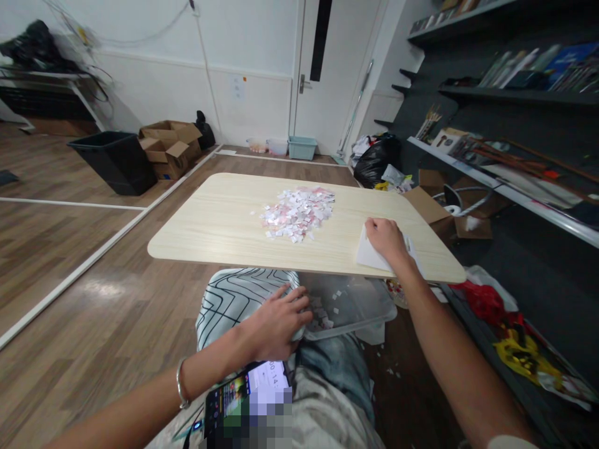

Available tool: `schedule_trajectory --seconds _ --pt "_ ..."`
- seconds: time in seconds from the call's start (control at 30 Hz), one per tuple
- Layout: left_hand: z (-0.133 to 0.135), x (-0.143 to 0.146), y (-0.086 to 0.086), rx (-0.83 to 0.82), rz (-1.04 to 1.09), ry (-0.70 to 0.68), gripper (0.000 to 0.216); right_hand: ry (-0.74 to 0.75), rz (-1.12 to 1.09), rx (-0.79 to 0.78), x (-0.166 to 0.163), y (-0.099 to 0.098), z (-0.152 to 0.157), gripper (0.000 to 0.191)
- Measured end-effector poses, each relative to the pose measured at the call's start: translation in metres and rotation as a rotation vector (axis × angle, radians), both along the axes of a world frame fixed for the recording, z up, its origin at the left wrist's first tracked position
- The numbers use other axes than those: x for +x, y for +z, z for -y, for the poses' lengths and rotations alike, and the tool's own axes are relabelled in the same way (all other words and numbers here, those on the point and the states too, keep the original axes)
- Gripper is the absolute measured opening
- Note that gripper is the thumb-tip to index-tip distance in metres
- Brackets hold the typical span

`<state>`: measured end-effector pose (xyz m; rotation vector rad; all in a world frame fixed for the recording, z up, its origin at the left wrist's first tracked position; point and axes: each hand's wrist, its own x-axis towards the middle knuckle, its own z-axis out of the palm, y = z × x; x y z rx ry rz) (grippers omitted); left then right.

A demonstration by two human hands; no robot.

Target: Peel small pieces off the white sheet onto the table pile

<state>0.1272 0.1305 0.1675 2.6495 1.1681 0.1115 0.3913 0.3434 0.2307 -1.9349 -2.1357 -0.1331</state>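
Note:
A pile of small white and pinkish paper scraps (pixel 299 212) lies on the pale wooden table (pixel 210 224). On the table's right part, my right hand (pixel 384 238) is closed at the upper edge of a white sheet of paper (pixel 370 254), which shows on both sides of the fist. My left hand (pixel 283 317) lies with spread fingers on the near left rim of a clear plastic bin (pixel 362 305), beside a stool seat with a black line pattern (pixel 229 299). Scraps lie inside the bin, which sits partly under the table edge.
A phone (pixel 248 399) showing a timer rests by my lap. Beyond the table stand a black trash bin (pixel 116 162), cardboard boxes (pixel 171 146) and a teal basket (pixel 302 147). Dark shelves (pixel 519 93) line the right side; a black bag (pixel 378 159) sits near the door.

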Motion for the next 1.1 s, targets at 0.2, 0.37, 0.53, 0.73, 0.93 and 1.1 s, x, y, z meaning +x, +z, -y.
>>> schedule_trajectory --seconds 0.2,0.37,0.53,0.73,0.93,1.1 --pt "-0.009 -0.013 0.002 -0.008 0.028 -0.100 0.041 -0.019 0.011 -0.089 -0.001 -0.012 -0.004 0.053" --pt "-0.017 -0.025 0.002 0.003 0.098 -0.176 0.035 -0.033 0.014 -0.102 -0.002 -0.012 -0.007 0.055" --pt "-0.026 -0.034 0.010 -0.037 0.174 -0.269 0.033 -0.039 0.017 -0.094 -0.001 -0.013 -0.005 0.054" --pt "-0.029 -0.040 0.029 -0.095 0.218 -0.267 0.039 -0.027 0.027 -0.076 -0.002 -0.013 -0.005 0.053" --pt "-0.028 -0.041 0.029 -0.084 0.188 -0.269 0.051 -0.035 0.040 -0.050 -0.001 -0.018 -0.008 0.053" --pt "-0.012 -0.048 0.030 -0.001 0.174 -0.161 0.072 -0.044 0.046 -0.046 0.000 -0.022 -0.012 0.056"
